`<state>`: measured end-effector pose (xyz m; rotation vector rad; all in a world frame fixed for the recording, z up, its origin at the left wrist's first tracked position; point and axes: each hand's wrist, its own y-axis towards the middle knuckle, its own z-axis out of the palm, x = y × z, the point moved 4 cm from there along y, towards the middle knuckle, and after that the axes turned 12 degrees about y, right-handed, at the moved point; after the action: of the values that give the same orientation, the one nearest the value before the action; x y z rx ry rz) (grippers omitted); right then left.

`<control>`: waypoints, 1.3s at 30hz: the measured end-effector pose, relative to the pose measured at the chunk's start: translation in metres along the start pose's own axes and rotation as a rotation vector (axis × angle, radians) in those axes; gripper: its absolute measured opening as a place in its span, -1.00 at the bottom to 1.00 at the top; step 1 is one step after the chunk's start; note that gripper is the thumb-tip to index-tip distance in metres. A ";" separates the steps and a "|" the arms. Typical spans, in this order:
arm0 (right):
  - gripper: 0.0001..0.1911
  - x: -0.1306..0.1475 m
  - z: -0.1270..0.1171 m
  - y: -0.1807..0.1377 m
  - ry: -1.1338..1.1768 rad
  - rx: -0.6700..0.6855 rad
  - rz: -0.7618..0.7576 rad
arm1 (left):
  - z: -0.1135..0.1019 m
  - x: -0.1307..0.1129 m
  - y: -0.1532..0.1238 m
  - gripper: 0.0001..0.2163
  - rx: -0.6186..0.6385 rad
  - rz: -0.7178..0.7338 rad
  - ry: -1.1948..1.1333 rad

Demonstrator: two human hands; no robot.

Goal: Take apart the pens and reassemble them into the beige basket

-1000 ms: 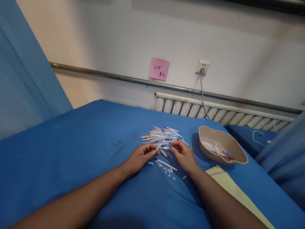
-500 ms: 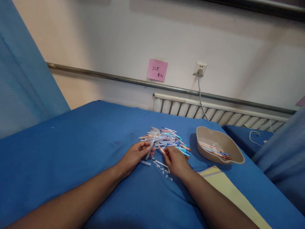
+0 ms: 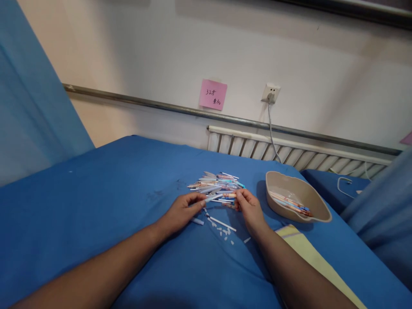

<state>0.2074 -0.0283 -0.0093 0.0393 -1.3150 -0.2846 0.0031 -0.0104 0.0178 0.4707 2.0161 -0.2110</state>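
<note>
My left hand [image 3: 185, 211] is closed on a pale blue-white pen barrel [image 3: 213, 198], which lies nearly level and points right. In my right hand [image 3: 249, 210] is a peach-coloured patterned pen part [image 3: 229, 195], pinched between the fingers. The two pieces meet end to end or almost so; I cannot tell whether they are joined. Just behind them lies a heap of pens and pen parts [image 3: 209, 182], partly hidden by my right hand. Below the hands are a thin white refill [image 3: 222, 223], several small white tips [image 3: 225, 238] and a pale tube [image 3: 197, 221] beside my left hand.
To the right stands a beige basin [image 3: 313, 201] with several pens [image 3: 289, 204] inside. A folded yellow cloth [image 3: 310, 253] lies near my right forearm. The blue sheet [image 3: 96, 206] covers the surface. A radiator [image 3: 251, 146] runs along the wall behind.
The barrel in my left hand has tipped from steep to nearly level. My right hand has moved right and turned, bringing its peach part to the barrel's end.
</note>
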 end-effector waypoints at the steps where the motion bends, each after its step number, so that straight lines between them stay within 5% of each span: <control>1: -0.66 0.001 0.000 0.000 -0.008 0.004 -0.002 | 0.000 0.000 0.000 -0.72 -0.001 0.005 0.014; 13: -0.74 -0.004 0.014 -0.009 -0.224 0.233 -0.039 | 0.001 -0.008 -0.004 -0.75 0.033 0.102 0.193; 23: -0.80 -0.002 0.019 -0.015 -0.194 0.282 -0.027 | 0.008 -0.002 -0.005 -0.74 0.215 -0.007 -0.025; 29: -0.85 0.003 0.023 -0.020 -0.356 0.330 -0.112 | 0.007 -0.004 -0.006 -0.76 0.116 0.008 0.016; 32: -0.85 0.001 0.024 -0.022 -0.400 0.313 -0.105 | 0.006 -0.004 -0.005 -0.61 0.051 0.007 -0.065; 39: -0.84 0.000 0.025 -0.024 -0.442 0.293 -0.111 | 0.006 0.002 -0.003 -0.72 0.045 -0.115 -0.109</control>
<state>0.1791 -0.0478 -0.0074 0.3124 -1.7901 -0.1975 0.0059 -0.0146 0.0131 0.3640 1.9364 -0.3460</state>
